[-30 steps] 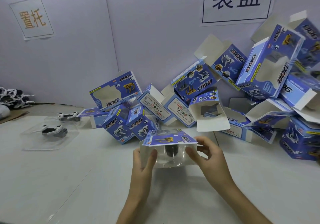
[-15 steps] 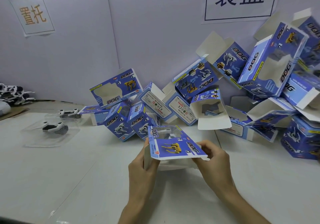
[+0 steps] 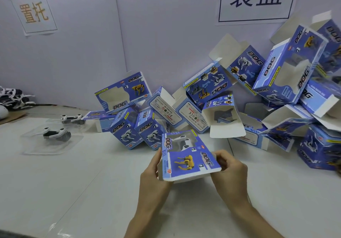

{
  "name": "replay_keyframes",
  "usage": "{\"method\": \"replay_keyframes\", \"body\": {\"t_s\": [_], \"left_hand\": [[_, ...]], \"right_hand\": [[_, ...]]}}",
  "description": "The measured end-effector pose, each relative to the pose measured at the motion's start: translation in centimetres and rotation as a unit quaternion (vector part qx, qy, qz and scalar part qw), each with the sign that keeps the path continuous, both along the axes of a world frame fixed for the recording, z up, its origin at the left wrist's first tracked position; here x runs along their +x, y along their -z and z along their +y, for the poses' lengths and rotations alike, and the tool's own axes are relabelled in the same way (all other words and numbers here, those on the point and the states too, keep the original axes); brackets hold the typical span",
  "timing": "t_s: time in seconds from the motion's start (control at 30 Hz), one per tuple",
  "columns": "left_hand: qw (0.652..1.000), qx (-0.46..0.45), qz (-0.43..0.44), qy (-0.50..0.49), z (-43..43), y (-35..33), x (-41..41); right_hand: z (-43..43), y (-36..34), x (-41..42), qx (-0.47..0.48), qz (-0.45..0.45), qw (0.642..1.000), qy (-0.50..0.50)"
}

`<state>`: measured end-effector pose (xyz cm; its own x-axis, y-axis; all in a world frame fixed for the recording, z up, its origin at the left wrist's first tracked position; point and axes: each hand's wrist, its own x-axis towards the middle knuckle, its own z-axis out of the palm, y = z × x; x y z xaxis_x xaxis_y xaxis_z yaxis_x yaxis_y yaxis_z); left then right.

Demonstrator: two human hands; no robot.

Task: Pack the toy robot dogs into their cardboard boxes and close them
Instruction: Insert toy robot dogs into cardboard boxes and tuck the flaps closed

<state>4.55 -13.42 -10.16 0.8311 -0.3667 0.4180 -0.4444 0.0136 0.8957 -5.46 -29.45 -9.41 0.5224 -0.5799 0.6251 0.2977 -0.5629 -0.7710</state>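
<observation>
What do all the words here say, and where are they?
"装盒": right white paper wall sign.
"置托": left white paper wall sign.
"DOG", "TOP": held blue cardboard box.
"DOG": piled blue cardboard boxes.
Small print on white box labels: too blurred to read.

White table (image 3: 73,191): heaped blue boxes (image 3: 212,108), two blister-packed dogs (image 3: 55,133).

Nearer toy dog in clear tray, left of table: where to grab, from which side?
Probably from above, pinching across the toy dog at its dark midsection, near and far sides: it lies lengthwise left to right, raised in the clear tray, whose flat rim hugs the table.
</observation>
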Motion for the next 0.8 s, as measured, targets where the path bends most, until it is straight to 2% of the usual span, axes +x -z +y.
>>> {"method": "replay_keyframes", "body": {"t_s": [0.17, 0.37, 0.6, 0.8], "left_hand": [[0.999, -0.018, -0.003, -0.029, 0.6, 0.2, 0.2], [0.997, 0.013, -0.016, -0.075, 0.9, 0.9, 0.7], [0.995, 0.018, -0.003, -0.102, 0.6, 1.6, 0.9], [0.992, 0.015, -0.015, -0.125, 0.1, 1.6, 0.5]], "right_hand": [[0.0, 0.1, 0.3, 0.02, 0.05, 0.997, -0.064], [0.3, 0.6, 0.5, 0.038, 0.08, 0.993, -0.078], [-0.2, 1.7, 0.5, -0.012, 0.09, 0.995, -0.052], [0.1, 1.6, 0.2, -0.059, 0.047, 0.997, -0.017]]}}
